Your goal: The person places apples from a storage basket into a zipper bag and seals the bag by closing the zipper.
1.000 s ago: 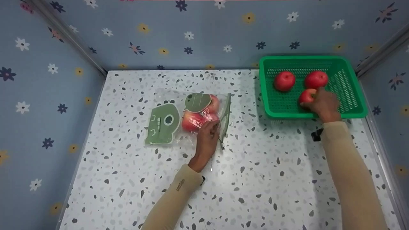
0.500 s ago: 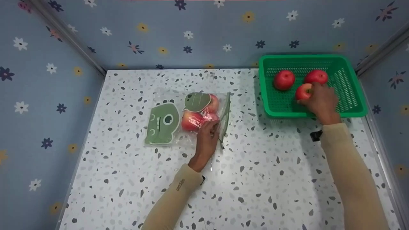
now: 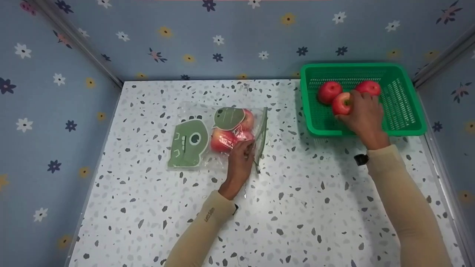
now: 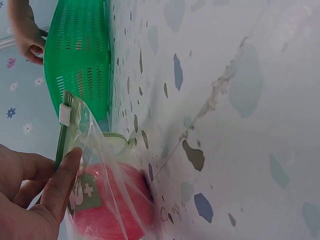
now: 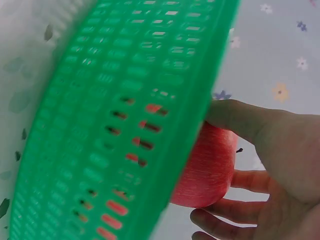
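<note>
My right hand (image 3: 365,115) grips a red apple (image 3: 340,104) over the green basket (image 3: 323,132), thumb and fingers round its sides. In the right wrist view the apple (image 5: 207,167) shows its stem, partly hidden by the basket wall. Two more apples, one on the left (image 3: 330,92) and one behind the hand (image 3: 370,87), lie in the basket. My left hand (image 3: 240,163) pinches the open-end edge of a clear zip bag (image 3: 189,144) with a green dinosaur print. Red apples (image 3: 223,141) fill the bag's right half. A white slider (image 4: 65,114) sits on its green zip strip.
The basket stands at the back right of the speckled white table (image 3: 289,207), near the flowered back wall (image 3: 241,40). Flowered walls also rise on the left and right. The bag lies flat left of the basket.
My right hand has raised the apple from the basket's front and shifted it leftward, toward the left apple. The left hand and the bag stay where they were.
</note>
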`<move>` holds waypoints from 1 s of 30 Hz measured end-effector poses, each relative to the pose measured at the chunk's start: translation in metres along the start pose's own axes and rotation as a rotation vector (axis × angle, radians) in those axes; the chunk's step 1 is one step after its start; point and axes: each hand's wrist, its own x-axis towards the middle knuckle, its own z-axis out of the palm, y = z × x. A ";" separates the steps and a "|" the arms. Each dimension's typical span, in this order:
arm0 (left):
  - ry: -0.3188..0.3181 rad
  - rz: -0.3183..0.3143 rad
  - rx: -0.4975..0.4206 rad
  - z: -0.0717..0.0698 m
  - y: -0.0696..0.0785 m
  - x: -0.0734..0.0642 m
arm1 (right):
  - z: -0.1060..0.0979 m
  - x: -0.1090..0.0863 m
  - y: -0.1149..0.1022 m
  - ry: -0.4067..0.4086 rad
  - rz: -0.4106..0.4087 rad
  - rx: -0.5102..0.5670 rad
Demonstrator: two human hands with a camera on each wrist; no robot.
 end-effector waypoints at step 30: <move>-0.022 -0.021 -0.028 0.002 -0.002 -0.002 | 0.004 -0.026 -0.076 0.170 -0.243 0.043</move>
